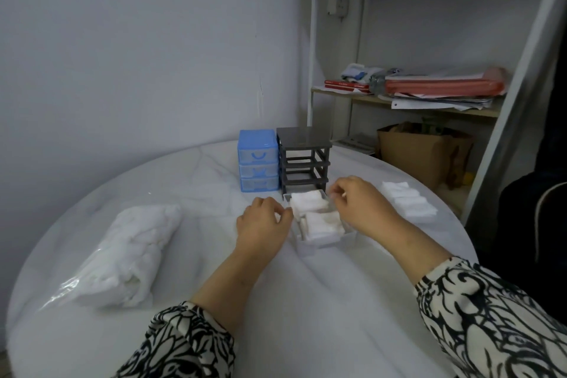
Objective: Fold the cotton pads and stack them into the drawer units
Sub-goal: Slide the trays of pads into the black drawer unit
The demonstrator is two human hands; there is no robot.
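Patterned sleeves lead to the left hand (264, 222) and right hand (359, 201), fingers curled on a clear drawer (310, 247) nearly full of folded cotton pads (310, 209); the grey drawer frame (303, 159) stands empty, more folded pads (408, 199) and a bag of cotton (129, 255) seemingly remain.

Both forearms extend forward from patterned black-and-white sleeves pushed back above the wrists, converging toward the centre. Left hand (264, 219): back of hand up, fingers curled inward with fingertips drawn toward the thumb at its right edge; whether they pinch anything cannot be told. Right hand (357, 199): raised slightly higher and further forward, wrist bent leftward, fingers curled with thumb and forefinger close together at the left tip; contents of the pinch unclear.
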